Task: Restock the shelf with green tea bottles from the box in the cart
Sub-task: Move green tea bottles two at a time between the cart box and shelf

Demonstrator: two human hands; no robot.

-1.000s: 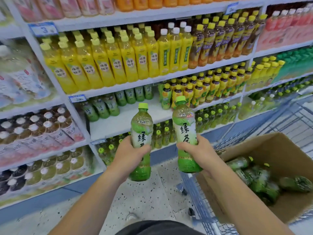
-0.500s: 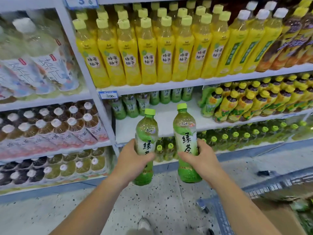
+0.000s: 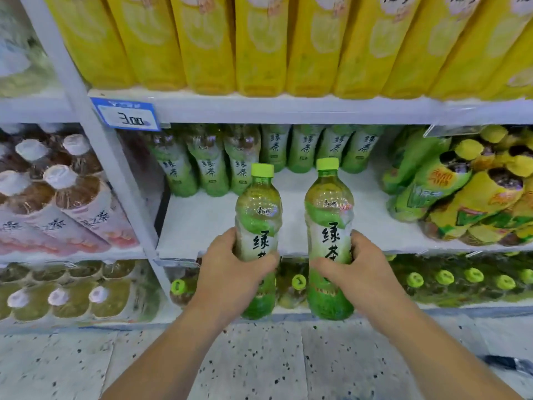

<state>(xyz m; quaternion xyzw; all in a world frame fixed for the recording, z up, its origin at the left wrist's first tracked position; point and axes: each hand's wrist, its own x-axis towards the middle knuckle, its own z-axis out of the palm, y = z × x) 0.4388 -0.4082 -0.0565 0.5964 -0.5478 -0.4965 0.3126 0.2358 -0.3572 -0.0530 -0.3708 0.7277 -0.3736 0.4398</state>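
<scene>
White metal shelf (image 3: 202,220) across the whole view, above a pale speckled stone floor (image 3: 288,368). At far left, beyond a slanting white post (image 3: 109,157), brown drinks with white caps (image 3: 78,197) leaning in rows. Right of the post, a blue-edged price tag (image 3: 127,115) marked 3.00, fixed to the upper shelf edge beneath a wall of yellow bottles (image 3: 259,47). At the back of the middle level, shelved green tea bottles (image 3: 213,166) standing in a row, with bare white board in front. Left hand (image 3: 230,272) wrapped round the lower label of the left green tea bottle (image 3: 258,209), thumb across the front, fingers curled behind it; bottle upright, cap above the shelf's front edge. Just beside it, not touching, the right green tea bottle (image 3: 328,215), clasped the same way by the right hand (image 3: 360,272), fingertips showing at the label's right edge, thumb across the lower front. Both held in the air before the shelf lip. Farther right, tilted yellow-and-green bottles (image 3: 461,197) crowding the board, and green caps (image 3: 444,278) lined along the level below.
</scene>
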